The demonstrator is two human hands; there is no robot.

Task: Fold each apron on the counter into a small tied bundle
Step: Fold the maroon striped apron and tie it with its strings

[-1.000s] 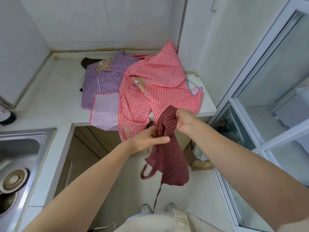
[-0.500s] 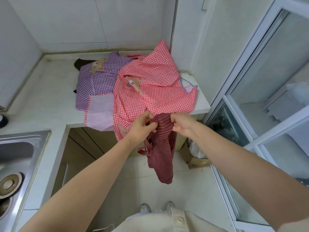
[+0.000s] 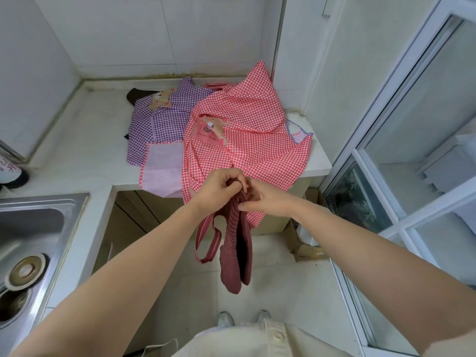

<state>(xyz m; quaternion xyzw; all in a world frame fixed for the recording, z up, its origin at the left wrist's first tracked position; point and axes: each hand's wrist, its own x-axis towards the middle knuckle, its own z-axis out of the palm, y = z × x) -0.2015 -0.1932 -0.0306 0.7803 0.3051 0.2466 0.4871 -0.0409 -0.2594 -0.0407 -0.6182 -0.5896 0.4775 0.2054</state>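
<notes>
- The tabletop (image 3: pixel 77 140) is carrying the waiting work, and every place below is being given against it.
- The red checked apron (image 3: pixel 244 130) is sprawling unfolded over the tabletop's right end, with its lower part hanging off the front edge.
- The purple checked apron (image 3: pixel 159 124) is lying on the tabletop, partly tucked under the red one.
- The maroon striped apron (image 3: pixel 233 243) is hanging in the air before the tabletop's front edge, doubled lengthwise, with a strap loop dangling. You are probably letting its weight straighten the layers.
- Your left hand (image 3: pixel 219 188) and right hand (image 3: pixel 265 199) are meeting at its top, just in front of that edge.
- Your left fingers (image 3: pixel 238 180) are curling round the gathered top, and your right fingers (image 3: pixel 247 207) are pinching the cloth just below, likely to line up the edges.
</notes>
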